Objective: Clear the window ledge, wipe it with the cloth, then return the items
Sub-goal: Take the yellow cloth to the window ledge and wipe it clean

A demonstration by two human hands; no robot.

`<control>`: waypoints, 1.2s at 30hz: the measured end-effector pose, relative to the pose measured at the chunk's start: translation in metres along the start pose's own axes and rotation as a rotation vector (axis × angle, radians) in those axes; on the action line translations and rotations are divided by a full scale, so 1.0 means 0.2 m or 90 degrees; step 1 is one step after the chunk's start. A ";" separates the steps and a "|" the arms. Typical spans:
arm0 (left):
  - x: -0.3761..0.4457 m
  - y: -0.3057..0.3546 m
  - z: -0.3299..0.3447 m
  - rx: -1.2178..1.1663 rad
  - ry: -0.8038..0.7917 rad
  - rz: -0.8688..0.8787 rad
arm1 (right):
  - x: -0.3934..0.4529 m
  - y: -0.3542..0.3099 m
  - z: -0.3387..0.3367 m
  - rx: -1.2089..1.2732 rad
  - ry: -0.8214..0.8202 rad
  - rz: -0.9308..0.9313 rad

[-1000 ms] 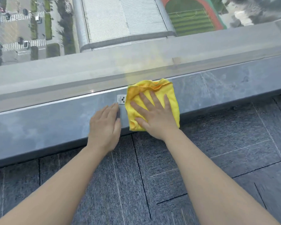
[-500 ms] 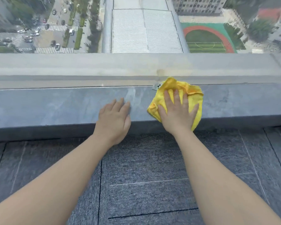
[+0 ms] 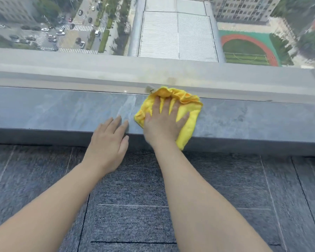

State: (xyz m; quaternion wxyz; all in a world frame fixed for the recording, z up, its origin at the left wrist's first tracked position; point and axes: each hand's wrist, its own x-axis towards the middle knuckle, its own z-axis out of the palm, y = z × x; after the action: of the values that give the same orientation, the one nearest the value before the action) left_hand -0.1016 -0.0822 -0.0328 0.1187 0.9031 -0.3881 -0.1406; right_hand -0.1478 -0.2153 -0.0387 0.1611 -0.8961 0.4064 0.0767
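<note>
- Fingers (image 3: 163, 104) of the right hand (image 3: 164, 122) spread wide, pressed flat on the crumpled yellow microfibre cloth (image 3: 189, 113); they pinch nothing, palm down on the fabric.
- Fingers of the left hand (image 3: 107, 142) lie straight and close together, flat, gripping nothing; fingertips rest on the near edge of the ledge, palm hanging over the edge above the floor.
- Yellow cloth sits on the grey stone window ledge (image 3: 62, 110), right of centre, spanning it from far edge to near edge; its near corner droops over the front lip.
- Far side of the cloth is bunched into folds against the window frame, with an orange tint in the creases.
- Small pale tag or sticker (image 3: 150, 89) shows at the far edge of the ledge, just left of the bunched cloth, partly covered by it; markings too small to read.
- Left hand is just left of the cloth, not touching it.
- Ledge surface shows cloudy grey-blue veining; bare to the left and to the right of the hands.
- Grey-blue carpet tiles (image 3: 135, 215) cover the floor on the near side, beneath both forearms.
- Beyond the glass, far below: road with cars to the left, pale flat roof in the middle, green sports field with red track to the right.
</note>
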 end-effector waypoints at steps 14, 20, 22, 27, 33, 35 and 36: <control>0.13 0.33 0.06 -0.005 -0.024 0.034 | -0.05 0.70 -0.15 -0.074 -0.001 -0.142; 0.19 0.45 0.13 0.035 -0.040 0.048 | -0.03 0.97 -0.23 -0.070 0.019 0.085; 0.20 0.48 0.13 0.044 -0.043 0.036 | 0.00 0.97 -0.24 -0.045 0.018 0.166; 0.20 0.49 0.14 0.049 -0.058 0.035 | 0.14 0.81 -0.27 0.059 0.000 0.319; 0.19 0.47 0.10 -0.116 -0.003 -0.014 | 0.06 0.58 -0.16 -0.002 0.013 0.060; 0.19 0.46 0.08 -0.134 0.001 -0.015 | 0.02 0.59 -0.15 -0.036 0.002 -0.083; 0.18 0.46 0.07 -0.129 0.001 -0.008 | 0.01 0.62 -0.15 -0.049 -0.009 -0.143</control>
State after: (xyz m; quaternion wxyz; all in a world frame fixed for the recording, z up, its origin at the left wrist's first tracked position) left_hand -0.1444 -0.1729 -0.0225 0.2089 0.8890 -0.3659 -0.1793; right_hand -0.2397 -0.3034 -0.0381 0.1368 -0.9410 0.2991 0.0803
